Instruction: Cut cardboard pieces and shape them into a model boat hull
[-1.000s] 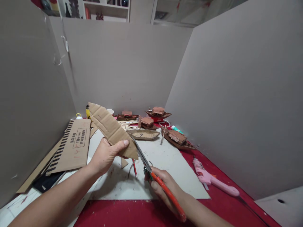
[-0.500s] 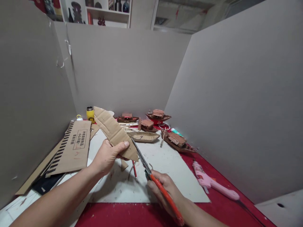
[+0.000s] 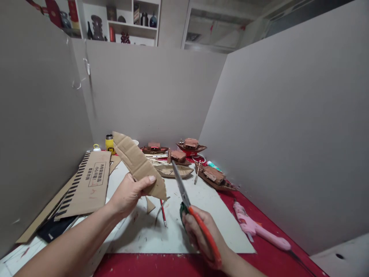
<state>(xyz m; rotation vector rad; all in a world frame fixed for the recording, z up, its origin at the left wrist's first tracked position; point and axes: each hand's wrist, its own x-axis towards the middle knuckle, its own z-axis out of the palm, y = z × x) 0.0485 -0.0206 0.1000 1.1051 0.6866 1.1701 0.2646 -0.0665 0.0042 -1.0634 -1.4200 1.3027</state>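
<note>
My left hand (image 3: 135, 192) is closed on a long cardboard piece (image 3: 134, 159) with pointed ends, thumb on its near face. The piece is held up at a slant above a white sheet (image 3: 227, 234). In my right hand (image 3: 201, 231) is a pair of scissors (image 3: 184, 192) with orange-red handles. Its blades point up and away, just right of the cardboard and apart from it. On the sheet below lie a red pencil (image 3: 163, 213), a small cardboard scrap (image 3: 150, 206) and a thin curled strip (image 3: 158, 213).
Several brown model boats (image 3: 215, 175) and an open cardboard hull (image 3: 175, 171) stand at the back, beside thin sticks (image 3: 157, 159). A pink glue gun (image 3: 259, 231) lies right. Printed cardboard (image 3: 86, 184) and a yellow bottle (image 3: 109, 144) are left. Grey panels (image 3: 155, 92) enclose the table.
The scissors have moved right, off the cardboard's edge, and their blades now point more upright. My left hand still holds the cardboard in nearly the same place. The view has tilted slightly.
</note>
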